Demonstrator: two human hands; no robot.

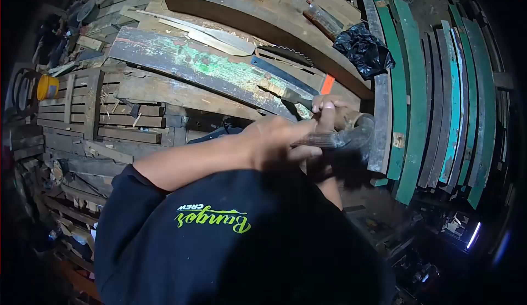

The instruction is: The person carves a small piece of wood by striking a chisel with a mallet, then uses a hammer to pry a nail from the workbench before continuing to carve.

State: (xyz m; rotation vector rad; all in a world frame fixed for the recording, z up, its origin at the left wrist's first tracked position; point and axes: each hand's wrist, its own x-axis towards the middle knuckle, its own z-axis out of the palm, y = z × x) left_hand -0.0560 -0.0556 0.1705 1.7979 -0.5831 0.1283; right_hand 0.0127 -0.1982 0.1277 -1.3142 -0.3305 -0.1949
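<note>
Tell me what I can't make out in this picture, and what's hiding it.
All in the head view:
Right hand: mostly lost in shadow, so its finger positions are unclear.
Dark tool: blur hides the exact shape of its head.
Black bag: crumpled plastic hides anything inside.
Yellow bucket: any lettering is too small to read.
Lamp: darkness swallows most things around it.

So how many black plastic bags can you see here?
1. The black plastic bag lies crumpled at the upper right, between the bottle and the green boards. Others may be hidden in the dark edges.
</note>
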